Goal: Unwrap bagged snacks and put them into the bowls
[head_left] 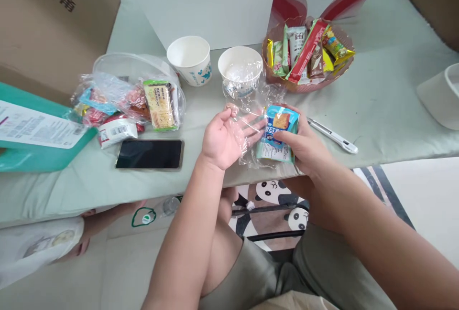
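Note:
My right hand (pixel 308 145) grips a blue snack packet (pixel 279 131) near the table's front edge, thumb across its front. Just left of it, my left hand (pixel 225 138) is palm up with its fingers spread, and a crinkled clear plastic bag (pixel 247 104) lies over and around those fingers. The bag reaches behind the packet and up against a white paper cup (pixel 240 69). Whether the left fingertips touch the packet cannot be made out. A white cutter knife (pixel 333 135) lies on the table right of my right hand.
A second paper cup (pixel 190 61) stands left of the first. A glass bowl (pixel 340 78) of wrapped snacks is at the back right. On the left are bagged snacks (pixel 114 102), a black phone (pixel 149 154) and a green bag (pixel 43 150). Another person's arm (pixel 111 217) shows below the table edge.

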The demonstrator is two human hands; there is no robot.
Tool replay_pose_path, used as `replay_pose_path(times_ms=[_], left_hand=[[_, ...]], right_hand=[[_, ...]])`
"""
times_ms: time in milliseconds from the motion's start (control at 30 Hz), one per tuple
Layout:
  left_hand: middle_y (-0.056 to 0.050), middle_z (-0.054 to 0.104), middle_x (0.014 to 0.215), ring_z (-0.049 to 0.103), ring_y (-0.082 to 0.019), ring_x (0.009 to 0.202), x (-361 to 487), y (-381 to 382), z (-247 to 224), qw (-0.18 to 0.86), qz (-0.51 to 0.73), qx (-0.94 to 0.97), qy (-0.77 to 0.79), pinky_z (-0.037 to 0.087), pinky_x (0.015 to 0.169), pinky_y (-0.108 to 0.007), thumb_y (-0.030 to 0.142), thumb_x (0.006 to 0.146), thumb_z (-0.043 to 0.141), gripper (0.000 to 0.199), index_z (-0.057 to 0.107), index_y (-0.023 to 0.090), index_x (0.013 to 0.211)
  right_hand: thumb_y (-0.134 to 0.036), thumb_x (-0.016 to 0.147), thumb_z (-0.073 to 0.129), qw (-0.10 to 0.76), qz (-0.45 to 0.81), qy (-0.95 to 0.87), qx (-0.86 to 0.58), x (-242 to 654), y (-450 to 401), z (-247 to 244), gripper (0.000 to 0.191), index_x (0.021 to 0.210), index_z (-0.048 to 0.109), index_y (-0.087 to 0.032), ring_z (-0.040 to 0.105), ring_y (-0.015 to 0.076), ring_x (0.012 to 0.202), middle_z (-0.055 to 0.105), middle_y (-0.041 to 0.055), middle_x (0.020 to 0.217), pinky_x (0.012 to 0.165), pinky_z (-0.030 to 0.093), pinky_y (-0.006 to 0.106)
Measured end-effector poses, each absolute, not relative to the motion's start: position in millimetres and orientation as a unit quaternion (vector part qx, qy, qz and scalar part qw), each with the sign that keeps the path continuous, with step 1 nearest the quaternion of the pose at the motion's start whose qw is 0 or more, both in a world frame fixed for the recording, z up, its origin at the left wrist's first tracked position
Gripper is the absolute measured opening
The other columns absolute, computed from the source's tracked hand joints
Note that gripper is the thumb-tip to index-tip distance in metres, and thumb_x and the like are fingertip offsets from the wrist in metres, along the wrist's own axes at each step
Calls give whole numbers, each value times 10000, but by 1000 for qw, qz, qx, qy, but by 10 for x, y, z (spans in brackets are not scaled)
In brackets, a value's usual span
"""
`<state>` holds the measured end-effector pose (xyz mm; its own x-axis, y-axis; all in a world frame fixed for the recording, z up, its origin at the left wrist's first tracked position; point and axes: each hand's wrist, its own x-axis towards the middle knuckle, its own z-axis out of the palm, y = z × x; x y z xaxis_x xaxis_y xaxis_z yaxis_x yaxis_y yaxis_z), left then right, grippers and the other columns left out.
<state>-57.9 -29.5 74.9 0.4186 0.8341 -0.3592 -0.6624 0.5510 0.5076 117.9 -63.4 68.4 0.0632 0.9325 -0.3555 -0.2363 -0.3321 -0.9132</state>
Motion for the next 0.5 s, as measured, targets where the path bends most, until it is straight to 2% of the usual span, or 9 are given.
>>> replay_pose_path(times_ms=[133, 267, 367, 433, 500], left_hand=[[-106, 759, 1179, 712, -346, 1234, -550, -318, 776, 836, 454, 147, 271, 507, 1100, -543, 370, 903, 587, 188, 531, 205, 833], [-98, 753, 1209, 690, -352, 1269, -591, -339, 832, 820, 483, 128, 281, 500, 1103, -585, 337, 906, 571, 184, 516, 205, 791], [-91, 752, 1204, 682, -331, 1276, -652, -332, 835, 788, 527, 110, 300, 502, 1112, -578, 325, 904, 554, 200, 506, 207, 749], [-80, 763, 1154, 701, -302, 1234, -682, -314, 815, 758, 566, 99, 310, 523, 1098, -543, 317, 903, 544, 219, 492, 211, 718], [-63, 773, 1075, 730, -265, 1151, -693, -292, 794, 731, 597, 79, 321, 556, 1056, -485, 294, 895, 536, 228, 473, 215, 691]], right_hand=[[-236, 590, 852, 522, 596, -275, -544, 1190, -631, 694, 825, 1318, 481, -356, 706, 231, 1046, 702, -2, 1181, 891, 637, 417], [-181, 540, 818, 584, 564, -196, -549, 1258, -618, 709, 812, 1267, 502, -356, 696, 181, 871, 691, -31, 1117, 717, 652, 356], [-203, 527, 820, 613, 543, -152, -554, 1358, -669, 721, 783, 1230, 507, -346, 651, 158, 760, 653, -42, 1038, 607, 633, 346], [-245, 539, 827, 635, 516, -152, -555, 1440, -752, 744, 731, 1194, 518, -342, 644, 160, 760, 633, -39, 1041, 617, 635, 369], [-263, 550, 818, 665, 469, -172, -555, 1535, -842, 789, 678, 1159, 532, -347, 661, 177, 824, 631, -30, 1086, 706, 641, 402]])
